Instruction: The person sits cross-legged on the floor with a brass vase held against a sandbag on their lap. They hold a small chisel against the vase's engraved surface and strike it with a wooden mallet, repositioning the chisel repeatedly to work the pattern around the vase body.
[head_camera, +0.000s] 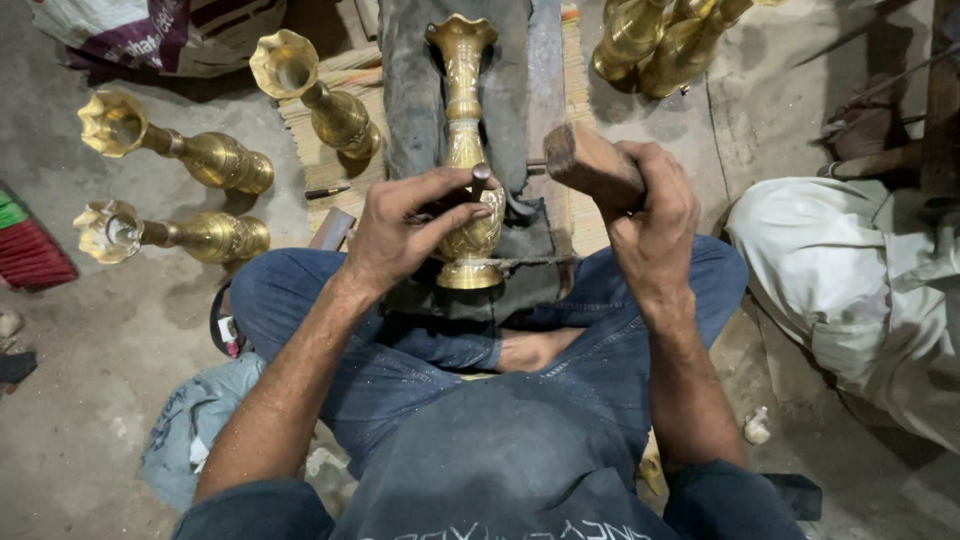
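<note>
So my left hand (400, 235) has its grip pinched shut around a small metal punch (480, 180), tip down on the belly of the brass vase (463, 150). Right hand (655, 215) is wrapped tight on a wooden mallet (590, 160), just beside the punch. Vase lies lengthwise on a dark pad (410, 90) over my crossed legs. Three more brass vases (215, 160) lie on the floor off to the left.

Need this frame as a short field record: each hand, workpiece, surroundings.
left hand: pinches a small metal punch against the vase
right hand: grips a wooden mallet, head beside the punch
workpiece: brass vase lying on a dark pad, flared mouth pointing away
posture: seated cross-legged, bare foot below the vase base
nearby: three brass vases lying at left, more at top right
other person: light-clothed leg at right
</note>
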